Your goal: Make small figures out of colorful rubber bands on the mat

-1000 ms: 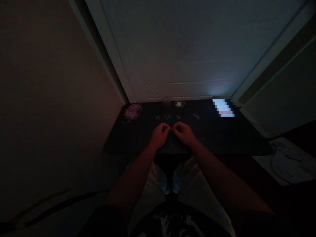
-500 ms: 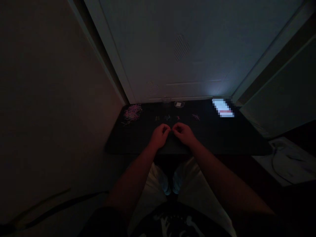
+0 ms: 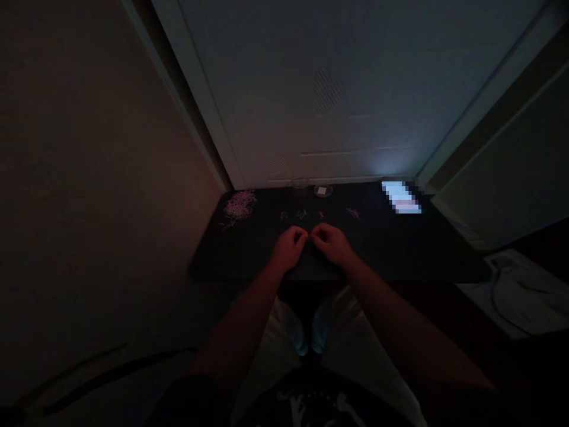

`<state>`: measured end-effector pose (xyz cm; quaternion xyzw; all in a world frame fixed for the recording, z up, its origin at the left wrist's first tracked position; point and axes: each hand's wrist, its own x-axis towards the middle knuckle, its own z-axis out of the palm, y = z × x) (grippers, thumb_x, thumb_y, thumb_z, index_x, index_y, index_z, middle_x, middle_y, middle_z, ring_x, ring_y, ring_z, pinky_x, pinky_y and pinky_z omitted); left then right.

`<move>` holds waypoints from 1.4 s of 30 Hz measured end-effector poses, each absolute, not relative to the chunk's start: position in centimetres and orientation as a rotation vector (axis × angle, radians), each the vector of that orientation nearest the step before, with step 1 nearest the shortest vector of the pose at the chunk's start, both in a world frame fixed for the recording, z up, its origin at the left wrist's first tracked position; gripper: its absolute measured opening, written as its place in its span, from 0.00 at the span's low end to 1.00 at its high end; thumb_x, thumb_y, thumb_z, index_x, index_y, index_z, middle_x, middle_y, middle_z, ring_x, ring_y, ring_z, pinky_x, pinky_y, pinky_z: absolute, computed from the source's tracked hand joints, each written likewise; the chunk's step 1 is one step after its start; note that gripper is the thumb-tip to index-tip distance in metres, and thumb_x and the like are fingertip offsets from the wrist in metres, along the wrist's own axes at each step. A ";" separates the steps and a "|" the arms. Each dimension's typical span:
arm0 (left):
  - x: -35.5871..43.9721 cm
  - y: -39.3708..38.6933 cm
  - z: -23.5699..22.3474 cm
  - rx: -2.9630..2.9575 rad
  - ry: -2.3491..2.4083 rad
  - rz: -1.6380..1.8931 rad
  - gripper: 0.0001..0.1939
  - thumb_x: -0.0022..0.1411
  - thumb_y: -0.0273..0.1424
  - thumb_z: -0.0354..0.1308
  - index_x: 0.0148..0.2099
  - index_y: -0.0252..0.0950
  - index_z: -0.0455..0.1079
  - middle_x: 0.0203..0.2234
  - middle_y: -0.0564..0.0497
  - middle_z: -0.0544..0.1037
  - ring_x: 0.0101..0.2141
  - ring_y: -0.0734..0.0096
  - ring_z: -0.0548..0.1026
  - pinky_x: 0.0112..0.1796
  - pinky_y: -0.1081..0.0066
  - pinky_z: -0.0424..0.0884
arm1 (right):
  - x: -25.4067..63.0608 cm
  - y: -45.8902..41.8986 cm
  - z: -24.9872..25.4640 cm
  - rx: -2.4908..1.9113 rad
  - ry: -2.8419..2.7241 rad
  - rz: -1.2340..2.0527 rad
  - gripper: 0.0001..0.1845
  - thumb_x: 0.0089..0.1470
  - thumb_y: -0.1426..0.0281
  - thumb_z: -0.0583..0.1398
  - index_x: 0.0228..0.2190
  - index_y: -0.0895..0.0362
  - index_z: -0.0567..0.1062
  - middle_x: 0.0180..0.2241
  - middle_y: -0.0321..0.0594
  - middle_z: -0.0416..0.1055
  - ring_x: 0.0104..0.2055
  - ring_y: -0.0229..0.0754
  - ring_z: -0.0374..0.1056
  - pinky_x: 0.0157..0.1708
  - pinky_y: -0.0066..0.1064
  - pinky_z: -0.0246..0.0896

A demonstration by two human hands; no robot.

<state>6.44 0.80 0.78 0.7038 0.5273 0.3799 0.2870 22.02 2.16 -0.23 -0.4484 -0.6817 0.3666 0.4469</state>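
Note:
My left hand (image 3: 290, 248) and my right hand (image 3: 331, 244) are over the middle of a dark table (image 3: 400, 252), fingertips almost meeting. Thumb and forefinger are pinched together on each hand. Anything between them is too small and dim to make out. Just beyond the hands lie small groups of thin pieces: a pale group (image 3: 284, 216), a bluish-white group (image 3: 302, 214), a pink group (image 3: 321, 214) and a purple-pink group (image 3: 353, 212). A larger heap of pink, purple and pale thin pieces (image 3: 240, 205) rests at the table's far left.
Along the back edge stand a clear container (image 3: 300, 185) and a round clear lid-like piece with a white square (image 3: 323, 191). A lit, blurred-out screen (image 3: 402, 197) lies at the back right. A pale panel (image 3: 267, 89) rises behind the table. The room is dark.
The whole view has shifted very slightly, with the table and hands a little lower in the picture. Both hands keep the same pinched pose.

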 end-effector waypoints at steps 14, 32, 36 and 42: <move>6.5 0.7 0.8 1.860 1.406 1.048 0.06 0.58 0.31 0.53 0.37 0.35 0.68 0.32 0.52 0.75 0.32 0.74 0.72 0.36 0.73 0.69 | 22.0 2.3 -0.2 -1.117 -1.674 0.886 0.04 0.44 0.69 0.57 0.24 0.56 0.69 0.22 0.34 0.65 0.25 0.36 0.61 0.27 0.29 0.56; 6.5 0.8 0.7 1.850 1.403 1.055 0.08 0.58 0.32 0.53 0.37 0.35 0.70 0.32 0.51 0.76 0.33 0.73 0.73 0.37 0.71 0.69 | 22.0 2.3 -0.2 -1.130 -1.615 0.903 0.04 0.44 0.69 0.57 0.26 0.56 0.68 0.22 0.34 0.64 0.25 0.35 0.61 0.26 0.28 0.56; 6.5 0.7 0.9 1.858 1.427 1.045 0.08 0.59 0.33 0.53 0.37 0.35 0.70 0.32 0.51 0.76 0.33 0.72 0.73 0.37 0.71 0.68 | 22.0 2.2 -0.1 -1.153 -1.612 0.899 0.03 0.44 0.69 0.57 0.25 0.56 0.68 0.22 0.33 0.64 0.24 0.35 0.61 0.25 0.28 0.56; 6.5 0.7 1.2 1.868 1.439 1.032 0.08 0.59 0.31 0.52 0.37 0.35 0.70 0.33 0.51 0.76 0.34 0.72 0.73 0.39 0.71 0.68 | 22.0 2.1 0.1 -1.150 -1.631 0.881 0.03 0.44 0.70 0.57 0.25 0.56 0.68 0.22 0.33 0.64 0.24 0.35 0.61 0.25 0.27 0.55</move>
